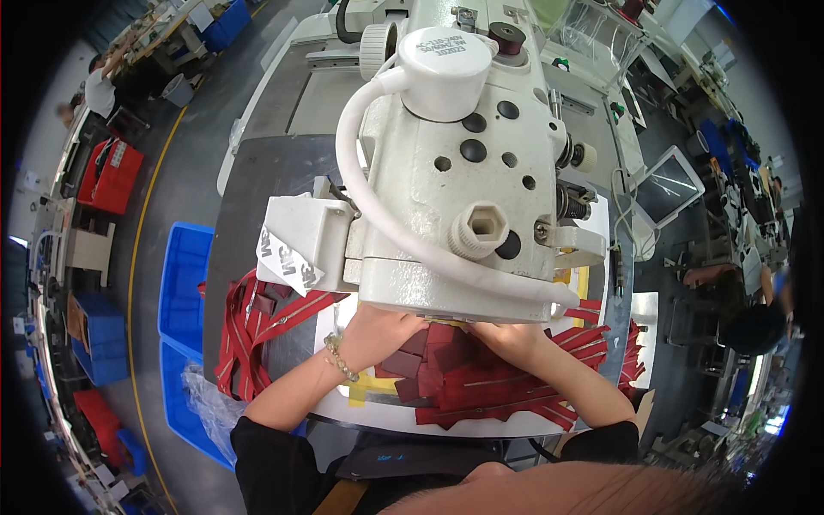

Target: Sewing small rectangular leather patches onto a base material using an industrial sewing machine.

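Note:
My left hand (375,333) and my right hand (508,336) rest side by side on dark red fabric pieces (446,360) under the head of a white sewing machine (455,163). Both hands press flat on the fabric with their fingertips hidden beneath the machine head. A beaded bracelet (341,358) circles my left wrist. Red strips with zippers (506,396) fan out below my right forearm. The needle area is hidden by the machine.
A heap of red zipper strips (257,326) hangs off the table's left side above blue bins (184,292). More red strips (631,352) lie at the right edge. A small screen (669,184) stands at right. Other workstations and people line the far edges.

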The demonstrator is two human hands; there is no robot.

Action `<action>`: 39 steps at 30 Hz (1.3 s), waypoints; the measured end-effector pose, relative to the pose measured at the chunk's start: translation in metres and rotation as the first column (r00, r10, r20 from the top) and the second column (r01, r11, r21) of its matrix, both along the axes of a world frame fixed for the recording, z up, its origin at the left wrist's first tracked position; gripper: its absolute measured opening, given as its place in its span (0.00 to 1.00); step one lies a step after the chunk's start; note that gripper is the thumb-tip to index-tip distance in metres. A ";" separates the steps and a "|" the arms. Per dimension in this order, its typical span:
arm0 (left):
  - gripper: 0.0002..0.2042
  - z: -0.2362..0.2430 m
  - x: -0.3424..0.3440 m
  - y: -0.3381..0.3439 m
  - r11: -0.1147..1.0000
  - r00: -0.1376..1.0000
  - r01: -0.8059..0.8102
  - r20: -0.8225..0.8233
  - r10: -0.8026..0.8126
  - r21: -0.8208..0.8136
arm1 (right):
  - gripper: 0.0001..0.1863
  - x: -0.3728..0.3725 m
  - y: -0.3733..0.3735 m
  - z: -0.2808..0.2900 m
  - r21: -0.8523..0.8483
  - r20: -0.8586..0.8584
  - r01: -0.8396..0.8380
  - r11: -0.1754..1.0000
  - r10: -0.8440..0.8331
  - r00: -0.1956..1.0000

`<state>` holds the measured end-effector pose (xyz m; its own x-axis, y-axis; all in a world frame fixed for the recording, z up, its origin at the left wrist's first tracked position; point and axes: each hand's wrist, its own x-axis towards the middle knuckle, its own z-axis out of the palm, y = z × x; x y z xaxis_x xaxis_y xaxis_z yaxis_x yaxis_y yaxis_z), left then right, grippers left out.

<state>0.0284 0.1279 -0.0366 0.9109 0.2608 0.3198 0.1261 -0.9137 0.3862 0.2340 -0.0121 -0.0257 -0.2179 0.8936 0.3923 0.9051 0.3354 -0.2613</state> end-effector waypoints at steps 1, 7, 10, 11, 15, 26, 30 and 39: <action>0.07 -0.002 0.002 0.003 0.999 0.997 0.023 0.068 -0.025 0.023 | 0.07 -0.001 0.001 0.002 0.029 -0.019 0.006 1.000 -0.005 1.000; 0.07 -0.020 -0.001 0.012 0.978 0.995 0.100 0.004 -0.101 -0.184 | 0.08 0.000 0.002 -0.001 0.033 -0.071 -0.015 0.999 0.017 0.997; 0.07 -0.019 -0.001 0.012 0.981 0.993 0.096 -0.047 -0.105 -0.169 | 0.08 0.001 0.003 -0.003 0.040 -0.085 -0.015 0.999 0.018 0.996; 0.07 -0.017 -0.001 0.013 0.981 0.993 0.094 -0.048 -0.103 -0.169 | 0.08 0.001 0.002 -0.004 0.039 -0.085 -0.017 0.999 0.020 0.996; 0.07 -0.012 0.004 0.017 0.989 0.989 0.149 -0.001 -0.149 0.004 | 0.09 0.005 -0.001 -0.010 0.001 -0.075 -0.040 0.999 0.040 0.996; 0.08 -0.020 0.005 0.016 0.989 0.988 0.148 0.034 -0.149 0.014 | 0.11 0.004 -0.003 -0.010 -0.058 -0.098 -0.031 0.998 0.025 0.995; 0.06 -0.021 0.005 0.020 0.986 0.988 0.148 0.035 -0.150 0.073 | 0.12 0.001 -0.001 -0.008 -0.033 -0.057 -0.019 0.999 0.017 0.998; 0.14 0.001 0.012 0.026 0.920 0.918 0.078 -0.331 -0.216 -0.385 | 0.16 -0.011 -0.002 -0.007 -0.004 0.041 0.083 0.997 -0.083 0.996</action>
<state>0.0399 0.1538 -0.0355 0.9810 0.1474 -0.1264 0.1942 -0.7413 0.6425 0.2233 -0.0140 -0.0324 -0.1588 0.9116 0.3793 0.9398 0.2573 -0.2250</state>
